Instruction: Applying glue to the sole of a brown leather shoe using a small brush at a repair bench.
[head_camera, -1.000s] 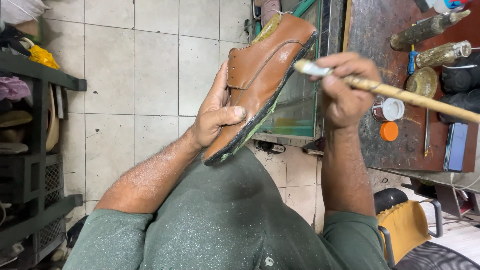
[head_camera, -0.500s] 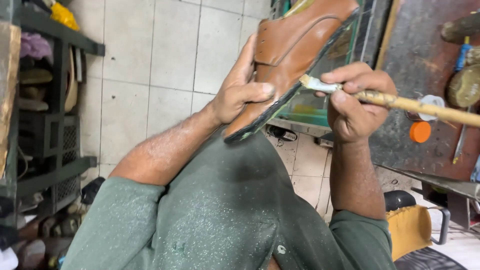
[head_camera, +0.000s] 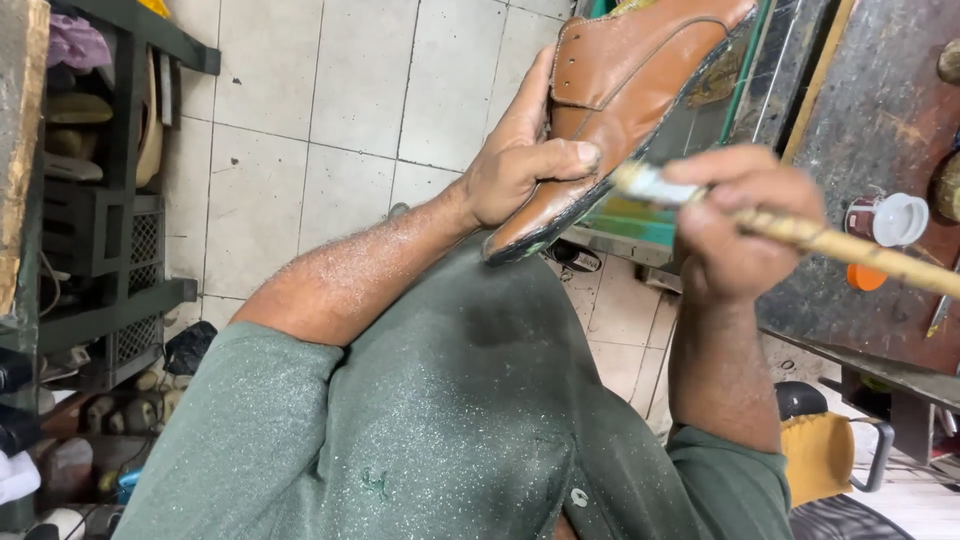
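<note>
The left hand (head_camera: 520, 165) is gripping a tan shoe (head_camera: 625, 95) around its heel end, thumb lying across the side leather and fingers going behind, holding it up at about 12 o'clock in the view with the toe running off toward 1 o'clock. The right hand (head_camera: 740, 225) is closed around a brush (head_camera: 800, 235), whose pale tip is meeting the dark sole edge just at 3 o'clock of the left thumb, while the handle is trailing out toward 4 o'clock. To do this well, the shoe probably wants holding steady against the wrist, the tip riding only along the sole edge and staying off the tan leather, with short, light strokes and the shoe being turned rather than the brush being stretched. The thumb is sitting near the worked edge, so it is risking a smear. The toe is being cut off by the top border, the sole's underside is facing away, and what is on the bristles is hard to make out. On the dark surface (head_camera: 880, 120) at 3 o'clock, a small jar (head_camera: 880, 218) is standing open; its contents are not showing, and an orange lid (head_camera: 862, 278) just below is being half hidden by the handle.
</note>
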